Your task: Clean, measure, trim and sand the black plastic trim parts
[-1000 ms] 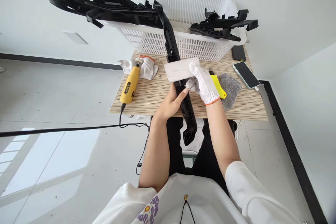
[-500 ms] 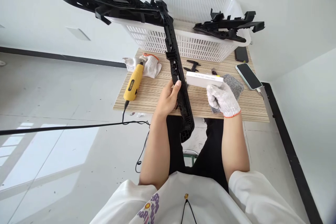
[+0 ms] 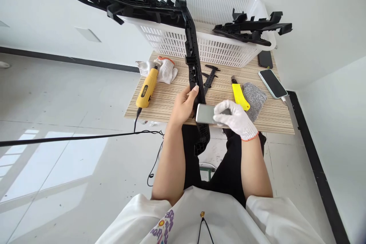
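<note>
My bare left hand [image 3: 185,103] is closed around the middle of a long black plastic trim piece [image 3: 192,51], thumb on top. The piece bends at the basket's rim, and its near end [image 3: 201,145] hangs past the table's front edge. My right hand [image 3: 236,119], in a white knit glove, grips a flat rectangular block [image 3: 205,113] with a grey face and a pale edge. The block lies across the trim piece below my left hand; whether it touches cannot be made out. A yellow utility knife [image 3: 240,96] and a grey cloth pad [image 3: 254,99] lie beyond my right hand.
A white plastic basket [image 3: 225,51] stands at the back, with another black plastic part [image 3: 248,30] over its rim. On the table [image 3: 162,99] lie a yellow corded rotary tool [image 3: 147,88], a glove [image 3: 168,71], black calipers [image 3: 211,77] and two phones [image 3: 273,83], [image 3: 265,59].
My right hand has moved the block left and down over the trim piece and turned it, so its grey face shows. The knife is now uncovered. My left hand keeps its hold.
</note>
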{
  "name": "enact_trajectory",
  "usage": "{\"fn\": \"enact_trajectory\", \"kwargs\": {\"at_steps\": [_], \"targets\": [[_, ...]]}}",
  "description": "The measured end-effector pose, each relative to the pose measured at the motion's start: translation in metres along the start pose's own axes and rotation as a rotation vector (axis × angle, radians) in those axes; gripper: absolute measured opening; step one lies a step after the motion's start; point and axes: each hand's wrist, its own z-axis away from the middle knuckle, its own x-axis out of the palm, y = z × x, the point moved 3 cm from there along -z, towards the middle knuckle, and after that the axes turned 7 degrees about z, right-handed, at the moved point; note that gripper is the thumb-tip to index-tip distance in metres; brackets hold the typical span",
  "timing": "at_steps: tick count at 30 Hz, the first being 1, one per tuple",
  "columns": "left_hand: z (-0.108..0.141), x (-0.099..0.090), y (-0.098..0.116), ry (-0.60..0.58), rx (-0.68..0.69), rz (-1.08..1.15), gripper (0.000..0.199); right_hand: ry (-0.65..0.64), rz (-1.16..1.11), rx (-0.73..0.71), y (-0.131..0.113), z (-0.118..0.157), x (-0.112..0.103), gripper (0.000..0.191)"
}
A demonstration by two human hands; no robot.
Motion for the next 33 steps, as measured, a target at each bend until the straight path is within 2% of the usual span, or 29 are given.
{"fn": "enact_trajectory", "kwargs": {"at_steps": [2, 3, 6, 10, 13, 14, 17, 22, 27, 30, 33], "targets": [[-0.001, -0.001, -0.005, 0.005, -0.063, 0.054, 0.041, 0.106, 0.042, -0.034, -0.003, -0.003, -0.003, 0.024], [-0.001, -0.002, -0.007, 0.009, -0.091, 0.071, 0.040, 0.110, 0.055, -0.043, -0.004, -0.005, -0.005, 0.024], [-0.001, -0.004, -0.010, 0.019, -0.164, 0.111, 0.038, -0.075, 0.080, 0.016, -0.003, -0.008, -0.008, 0.024], [0.000, -0.004, -0.009, 0.017, -0.223, 0.144, 0.035, -0.034, 0.032, 0.009, -0.001, -0.009, -0.018, 0.024], [0.001, -0.004, -0.008, -0.021, -0.238, 0.159, 0.034, -0.211, 0.048, 0.044, 0.001, -0.012, -0.013, 0.024], [0.001, -0.004, -0.008, -0.033, -0.238, 0.165, 0.034, -0.198, 0.033, 0.047, 0.002, -0.013, -0.012, 0.025], [0.001, -0.005, -0.007, -0.048, -0.210, 0.184, 0.036, 0.000, -0.071, 0.013, 0.000, -0.015, -0.005, 0.031], [0.001, -0.005, -0.005, -0.102, -0.144, 0.214, 0.039, 0.014, -0.204, 0.066, -0.002, -0.005, 0.023, 0.057], [0.000, -0.007, -0.008, -0.054, -0.179, 0.220, 0.039, 0.115, -0.133, 0.108, -0.001, 0.002, 0.024, 0.043], [-0.001, -0.007, -0.008, -0.022, -0.133, 0.227, 0.040, 0.072, -0.052, 0.150, 0.000, 0.003, 0.026, 0.043], [-0.001, -0.007, -0.009, -0.009, -0.155, 0.231, 0.043, 0.137, -0.027, 0.159, -0.001, 0.001, 0.025, 0.045]]}}
